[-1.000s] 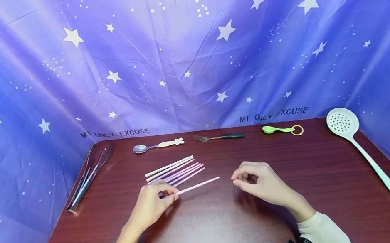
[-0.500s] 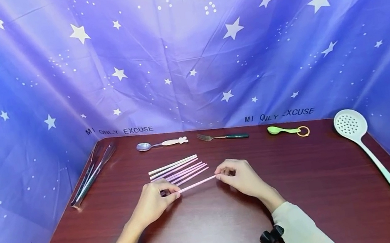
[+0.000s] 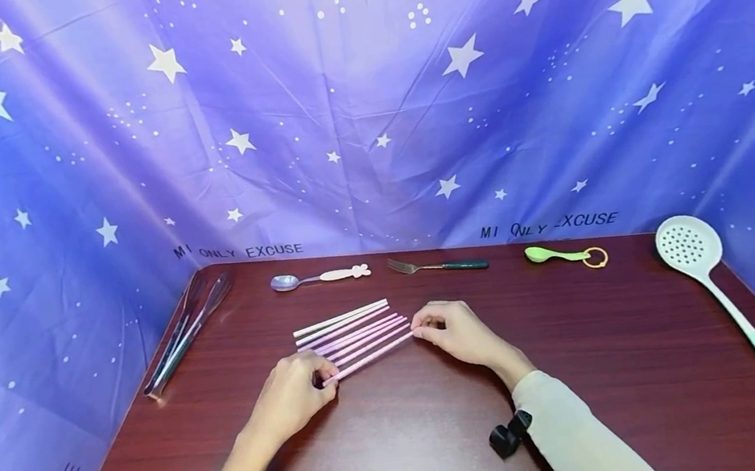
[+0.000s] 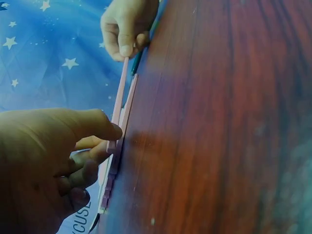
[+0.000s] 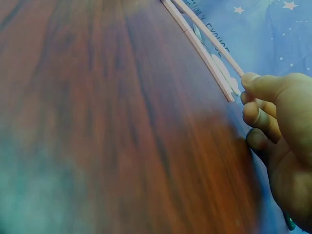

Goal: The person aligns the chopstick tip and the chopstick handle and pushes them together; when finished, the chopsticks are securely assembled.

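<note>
A pink chopstick (image 3: 374, 357) is held slantwise at the near side of a row of chopsticks. My left hand (image 3: 294, 390) pinches its near-left end between thumb and finger. At the far-right end, the fingertips of my right hand (image 3: 458, 333) pinch it too. Several white, purple and pink chopsticks (image 3: 346, 321) lie side by side on the table just beyond. In the left wrist view the held chopstick (image 4: 120, 92) appears raised slightly off the tabletop. The right wrist view shows its tip at my thumb, with another pink chopstick (image 5: 209, 61) lying close by.
Along the back of the dark red table (image 3: 410, 450) lie a spoon (image 3: 335, 275), a fork (image 3: 462, 264) and a small green spoon (image 3: 556, 253) with a ring. A clear pouch (image 3: 187, 333) lies left, a white skimmer (image 3: 740, 311) right. Starry cloth (image 3: 330, 112) hangs around.
My right hand came in from the right and took the chopstick's free end. The chopstick has since moved closer to the row, my left hand shifting slightly toward its end.
</note>
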{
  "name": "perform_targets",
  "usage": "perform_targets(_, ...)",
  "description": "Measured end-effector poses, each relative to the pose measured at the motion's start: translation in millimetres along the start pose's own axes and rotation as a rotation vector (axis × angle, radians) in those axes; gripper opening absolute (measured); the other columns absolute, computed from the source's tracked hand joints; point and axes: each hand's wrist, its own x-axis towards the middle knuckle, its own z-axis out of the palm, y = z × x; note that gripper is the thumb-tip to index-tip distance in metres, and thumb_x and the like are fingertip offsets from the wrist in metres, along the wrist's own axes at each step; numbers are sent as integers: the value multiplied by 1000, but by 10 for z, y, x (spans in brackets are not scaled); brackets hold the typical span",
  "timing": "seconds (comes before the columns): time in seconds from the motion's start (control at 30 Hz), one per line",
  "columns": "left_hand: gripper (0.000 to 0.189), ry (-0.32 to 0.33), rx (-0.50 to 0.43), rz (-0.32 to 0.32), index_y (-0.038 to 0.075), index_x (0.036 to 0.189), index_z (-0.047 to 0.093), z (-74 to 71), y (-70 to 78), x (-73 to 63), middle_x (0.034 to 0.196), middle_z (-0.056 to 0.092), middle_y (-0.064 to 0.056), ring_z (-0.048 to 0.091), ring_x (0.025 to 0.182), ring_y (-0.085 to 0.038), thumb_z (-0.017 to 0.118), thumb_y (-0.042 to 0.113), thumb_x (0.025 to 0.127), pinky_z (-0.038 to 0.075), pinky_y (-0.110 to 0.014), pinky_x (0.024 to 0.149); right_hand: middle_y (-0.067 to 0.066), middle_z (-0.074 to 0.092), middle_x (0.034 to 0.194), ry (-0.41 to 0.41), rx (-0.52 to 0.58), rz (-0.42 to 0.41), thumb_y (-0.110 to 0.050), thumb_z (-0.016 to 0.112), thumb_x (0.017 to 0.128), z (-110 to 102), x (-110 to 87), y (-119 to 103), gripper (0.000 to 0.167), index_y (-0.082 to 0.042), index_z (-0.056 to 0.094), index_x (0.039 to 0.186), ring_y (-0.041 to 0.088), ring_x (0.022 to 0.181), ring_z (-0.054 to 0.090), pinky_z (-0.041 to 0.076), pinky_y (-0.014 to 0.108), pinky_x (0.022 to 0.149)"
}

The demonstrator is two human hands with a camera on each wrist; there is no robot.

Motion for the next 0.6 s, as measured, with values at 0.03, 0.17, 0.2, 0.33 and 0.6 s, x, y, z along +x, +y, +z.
perform_targets(0.03,15,6,20,9,20,74,74,4,-5,-3,73,62,9,55,67,-3,83,8,73,48,-22,62,-7,69,88,-2,-1,0,-22,74,96,2,6,6,7,-15,75,94,5,77,60,51,23,72)
perform_targets(0.17,15,36,57,32,21,74,75,22,-40,-19,71,60,11,54,67,-4,88,13,75,47,-22,61,-6,69,87,-6,-4,0,-22,74,96,15,33,43,9,-13,76,95,4,78,60,51,23,72)
perform_targets(0.2,15,43,58,35,22,74,76,26,-51,-23,70,59,12,53,66,-4,89,15,75,46,-22,61,-6,69,87,-8,-2,-2,-21,74,96,15,39,52,8,-14,76,94,4,78,59,51,23,72)
perform_targets(0.33,14,52,37,41,22,77,78,31,-103,-34,70,60,12,55,67,-5,91,19,76,46,-21,61,-5,67,84,-22,-9,-8,-18,75,94,11,66,83,6,-13,77,93,4,76,57,49,22,69)
perform_targets(0.6,13,36,-69,17,20,79,78,-19,-173,-76,71,59,14,53,65,-1,91,16,77,45,-20,61,-6,62,80,-59,-59,-20,-16,76,93,63,101,80,5,-12,78,94,4,73,54,47,21,67)
